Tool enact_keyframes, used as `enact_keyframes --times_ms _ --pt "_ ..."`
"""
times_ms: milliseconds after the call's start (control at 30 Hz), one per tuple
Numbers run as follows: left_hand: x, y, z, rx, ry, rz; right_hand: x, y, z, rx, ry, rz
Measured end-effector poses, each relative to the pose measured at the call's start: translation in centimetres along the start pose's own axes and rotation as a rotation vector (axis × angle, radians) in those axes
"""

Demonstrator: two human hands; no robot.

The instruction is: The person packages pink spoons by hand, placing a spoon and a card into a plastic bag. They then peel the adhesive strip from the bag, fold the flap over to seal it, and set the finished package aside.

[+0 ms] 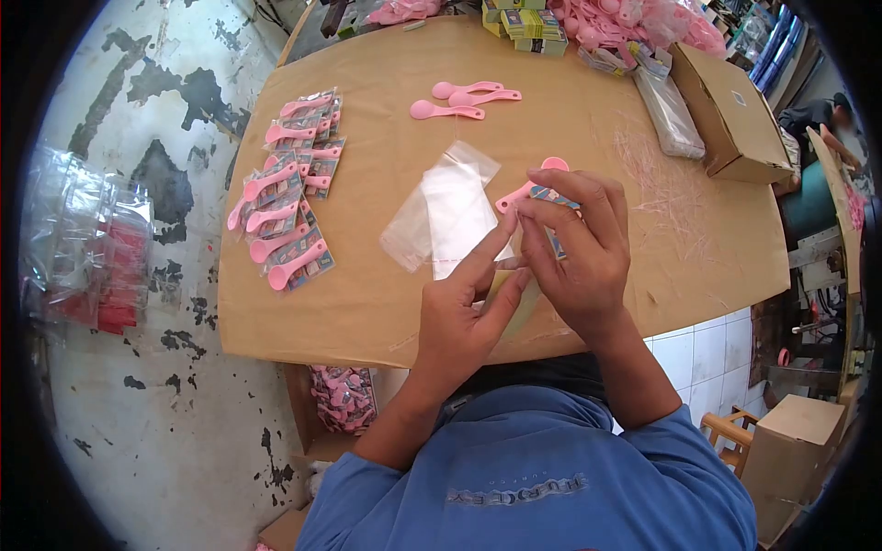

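My left hand [473, 308] and my right hand [583, 248] meet over the near part of the table, thumbs and index fingers almost closed. A clear plastic bag [522, 315], faint and yellowish, shows between them, pinched by both. Right behind the right fingers are a pink measuring spoon [554, 164] and a blue printed card [553, 196], partly covered by that hand. To the left of the fingertips lies a stack of empty clear bags [459, 207]. Farther back rest several loose pink spoons [446, 109].
Bagged spoons with cards [292, 220] line the table's left side. A cardboard box [730, 115], a bundle of clear bags [669, 115], yellow card stacks [528, 26] and a pink spoon heap [606, 23] occupy the back right. Thin plastic strips [661, 188] litter the right.
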State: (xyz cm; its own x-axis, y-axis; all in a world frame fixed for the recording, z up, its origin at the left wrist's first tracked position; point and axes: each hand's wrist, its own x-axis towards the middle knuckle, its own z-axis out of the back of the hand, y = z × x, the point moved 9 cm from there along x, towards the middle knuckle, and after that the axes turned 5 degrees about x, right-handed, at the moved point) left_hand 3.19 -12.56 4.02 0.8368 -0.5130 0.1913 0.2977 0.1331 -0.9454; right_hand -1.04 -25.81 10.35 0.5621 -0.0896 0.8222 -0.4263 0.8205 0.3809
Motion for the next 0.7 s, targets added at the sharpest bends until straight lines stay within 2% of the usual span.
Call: enact_keyframes --times_ms 167,267,367,500,600,700 --pt "0.3 0.0 -0.5 0.013 0.080 0.004 0.2 -1.3 0.8 0.113 -0.011 -0.104" --pt "0.0 0.7 -0.7 -0.127 0.131 0.142 0.0 -3.6 2.5 0.251 -0.101 -0.351" --pt "-0.3 2.3 -0.5 -0.382 0.081 0.185 -1.6 -8.3 3.8 0.743 -0.433 -0.617" --pt "-0.1 2.1 0.3 -0.405 0.055 0.178 0.6 -4.6 3.6 0.285 -0.053 -0.249" --pt "-0.1 2.1 0.3 -0.357 0.041 0.151 1.0 -0.8 1.6 0.184 0.067 -0.127" --pt "-0.3 2.2 0.4 -0.265 0.037 0.126 0.9 0.5 0.3 0.052 0.066 -0.031"
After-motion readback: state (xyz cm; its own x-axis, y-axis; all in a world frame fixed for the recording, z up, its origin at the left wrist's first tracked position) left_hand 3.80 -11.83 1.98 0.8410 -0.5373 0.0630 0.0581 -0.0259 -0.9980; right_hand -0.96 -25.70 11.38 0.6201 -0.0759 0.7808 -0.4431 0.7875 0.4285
